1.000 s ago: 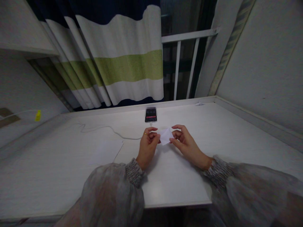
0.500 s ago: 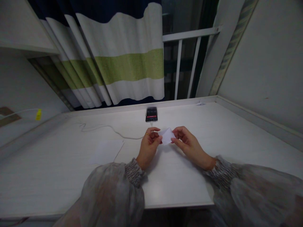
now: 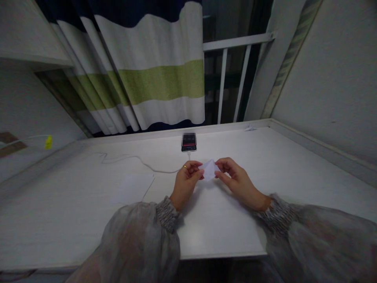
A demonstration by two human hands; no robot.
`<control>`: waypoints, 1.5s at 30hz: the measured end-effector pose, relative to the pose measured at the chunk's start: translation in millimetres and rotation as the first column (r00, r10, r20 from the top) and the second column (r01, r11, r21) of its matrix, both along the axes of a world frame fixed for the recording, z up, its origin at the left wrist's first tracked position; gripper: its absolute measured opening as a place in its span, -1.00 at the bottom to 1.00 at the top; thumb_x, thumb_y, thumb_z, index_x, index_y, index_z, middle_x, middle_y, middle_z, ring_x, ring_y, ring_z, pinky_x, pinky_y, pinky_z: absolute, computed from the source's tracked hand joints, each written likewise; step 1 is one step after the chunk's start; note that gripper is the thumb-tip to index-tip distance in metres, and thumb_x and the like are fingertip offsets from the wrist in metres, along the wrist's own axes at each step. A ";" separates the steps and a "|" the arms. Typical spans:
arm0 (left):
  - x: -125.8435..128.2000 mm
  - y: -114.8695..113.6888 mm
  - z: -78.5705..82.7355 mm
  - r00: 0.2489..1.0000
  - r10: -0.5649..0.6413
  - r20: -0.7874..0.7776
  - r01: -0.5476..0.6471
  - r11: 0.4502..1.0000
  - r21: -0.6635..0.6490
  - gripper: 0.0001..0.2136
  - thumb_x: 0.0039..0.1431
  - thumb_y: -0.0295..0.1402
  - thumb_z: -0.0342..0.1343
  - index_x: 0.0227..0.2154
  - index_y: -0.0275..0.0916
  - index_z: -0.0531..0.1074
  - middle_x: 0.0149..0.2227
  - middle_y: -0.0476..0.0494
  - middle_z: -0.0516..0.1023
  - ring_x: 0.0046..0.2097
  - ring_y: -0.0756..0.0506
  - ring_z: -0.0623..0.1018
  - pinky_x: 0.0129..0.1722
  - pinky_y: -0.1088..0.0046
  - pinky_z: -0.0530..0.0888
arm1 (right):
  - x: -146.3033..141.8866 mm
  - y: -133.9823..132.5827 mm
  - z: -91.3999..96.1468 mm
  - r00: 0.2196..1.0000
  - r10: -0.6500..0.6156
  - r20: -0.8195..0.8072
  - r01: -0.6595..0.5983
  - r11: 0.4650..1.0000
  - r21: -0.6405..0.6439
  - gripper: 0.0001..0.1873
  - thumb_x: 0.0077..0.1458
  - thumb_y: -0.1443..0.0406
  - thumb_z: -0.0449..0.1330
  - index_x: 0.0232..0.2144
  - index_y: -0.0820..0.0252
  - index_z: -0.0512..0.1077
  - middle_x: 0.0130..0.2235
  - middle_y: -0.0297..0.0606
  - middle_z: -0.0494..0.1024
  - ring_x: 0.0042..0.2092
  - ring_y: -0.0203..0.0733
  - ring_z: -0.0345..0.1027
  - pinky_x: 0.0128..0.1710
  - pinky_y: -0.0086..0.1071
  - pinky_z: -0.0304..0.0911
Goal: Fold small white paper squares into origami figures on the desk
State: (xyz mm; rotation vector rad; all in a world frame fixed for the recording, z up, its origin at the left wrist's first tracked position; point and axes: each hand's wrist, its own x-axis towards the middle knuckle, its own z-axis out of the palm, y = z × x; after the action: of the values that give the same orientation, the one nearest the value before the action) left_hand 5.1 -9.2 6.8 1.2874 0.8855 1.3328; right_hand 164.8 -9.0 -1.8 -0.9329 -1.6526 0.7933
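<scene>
A small folded piece of white paper [image 3: 209, 169] is held just above the white table [image 3: 73, 220], pinched from both sides. My left hand [image 3: 186, 183], with a ring on one finger, grips its left edge with closed fingers. Closed on the paper's right edge is my right hand [image 3: 237, 181]. Both wrists rest low over the table's middle. Grey gathered sleeves cover both forearms.
A phone [image 3: 188, 142] lies just beyond the hands, with a white cable [image 3: 129, 159] running left across the table. A flat white sheet [image 3: 134, 189] lies to the left of my left hand. A striped curtain [image 3: 153, 78] and a white railing [image 3: 235, 70] stand behind; walls close both sides.
The paper has been folded smaller and my two hands have drawn closer together around it. The paper now sits slightly higher and farther from me.
</scene>
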 end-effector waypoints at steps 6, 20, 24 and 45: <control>0.2 -1.1 -2.7 0.998 -0.046 -0.038 0.049 0.996 0.071 -0.76 -0.08 -0.43 0.14 -0.29 -0.25 0.30 -0.42 0.03 0.39 -0.47 0.09 0.43 -0.41 0.56 0.39 | 0.1 -2.3 5.1 0.996 -0.057 0.067 0.056 0.998 0.017 -0.87 0.01 0.28 0.08 -0.33 0.17 0.27 -0.44 -0.35 0.33 -0.39 -0.30 0.23 -0.41 -0.41 0.19; -0.1 -0.1 -5.9 0.996 -0.066 -0.065 0.069 0.997 0.041 -0.81 -0.12 -0.37 0.19 -0.40 -0.29 0.34 -0.44 -0.01 0.42 -0.46 0.07 0.42 -0.42 0.54 0.39 | 0.8 -1.9 8.3 0.983 -0.083 0.164 0.098 0.991 -0.086 -0.88 -0.02 0.27 0.09 -0.51 0.20 0.34 -0.51 -0.34 0.40 -0.47 -0.30 0.22 -0.46 -0.40 0.14; -2.0 0.0 -8.5 0.988 -0.054 -0.143 0.062 0.997 0.052 -0.79 -0.10 -0.36 0.18 -0.37 -0.28 0.34 -0.49 0.02 0.39 -0.52 0.10 0.36 -0.52 0.60 0.30 | 1.5 -1.3 7.9 0.977 -0.094 0.193 0.113 0.990 -0.088 -0.87 -0.03 0.27 0.10 -0.53 0.20 0.33 -0.53 -0.35 0.39 -0.49 -0.31 0.20 -0.47 -0.39 0.13; -3.2 1.2 -7.7 0.974 -0.032 -0.225 0.046 0.997 0.058 -0.84 -0.07 -0.37 0.15 -0.38 -0.28 0.36 -0.60 0.04 0.39 -0.55 0.07 0.38 -0.53 0.58 0.31 | 1.9 -2.6 7.8 0.969 -0.081 0.232 0.088 0.996 -0.017 -0.88 -0.01 0.26 0.10 -0.51 0.18 0.26 -0.51 -0.36 0.35 -0.46 -0.29 0.22 -0.45 -0.41 0.14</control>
State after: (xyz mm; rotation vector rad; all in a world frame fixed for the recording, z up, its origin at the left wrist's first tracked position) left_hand 1.9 -8.0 -0.9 1.5182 0.9735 1.2087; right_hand 166.8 -11.6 6.0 -1.1426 -1.7922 0.6702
